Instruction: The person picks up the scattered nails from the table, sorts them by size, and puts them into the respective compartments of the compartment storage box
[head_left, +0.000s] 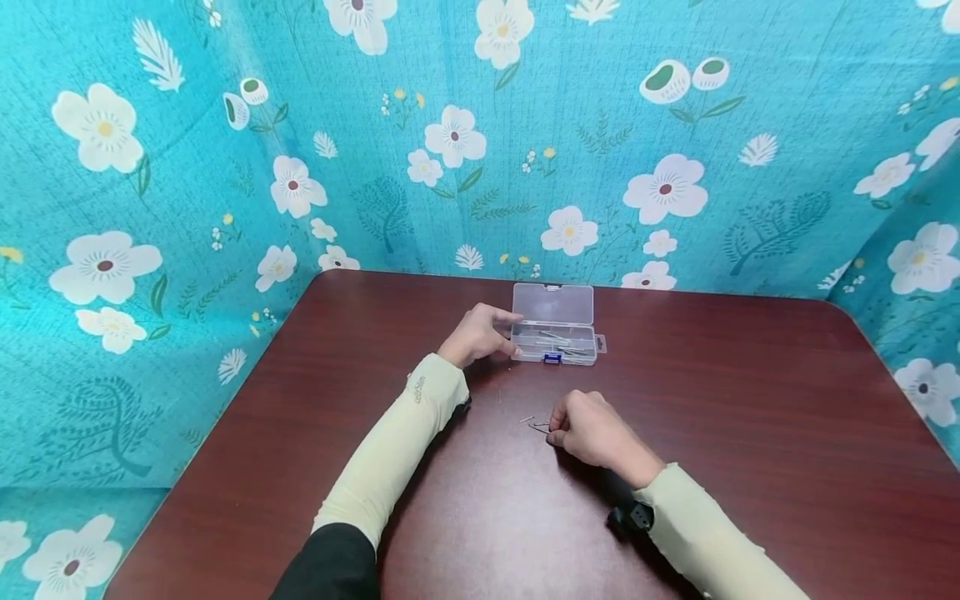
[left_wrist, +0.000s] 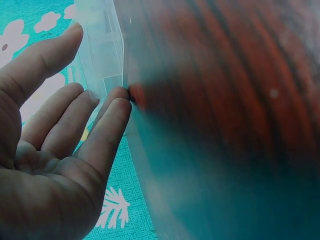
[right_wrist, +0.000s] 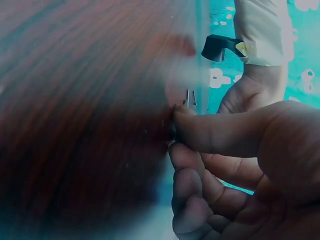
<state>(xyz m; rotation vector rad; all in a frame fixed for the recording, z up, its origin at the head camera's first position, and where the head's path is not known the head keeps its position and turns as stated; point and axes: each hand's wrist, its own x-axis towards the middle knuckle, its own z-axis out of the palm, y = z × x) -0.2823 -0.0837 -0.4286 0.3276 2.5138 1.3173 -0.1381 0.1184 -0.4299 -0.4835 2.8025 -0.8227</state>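
Observation:
A clear plastic box [head_left: 538,356] with a blue latch stands at the back of the table, its lid [head_left: 552,304] tipped back. Thin metal pins [head_left: 566,346] lie inside it. My left hand [head_left: 480,335] is at the box's left end, finger at the back corner and thumb at the front one. In the left wrist view the fingers are spread and fairly straight beside the box wall [left_wrist: 102,47]. My right hand [head_left: 592,427], low over the table in front of the box, pinches thin metal pins [head_left: 537,428] between thumb and fingertips. Their held ends are hidden.
Another short thin pin [head_left: 527,419] lies just left of the right fingertips. A finer one [head_left: 500,397] lies farther left, toward the box. The dark red-brown table [head_left: 750,400] is backed by a blue flowered cloth [head_left: 585,150].

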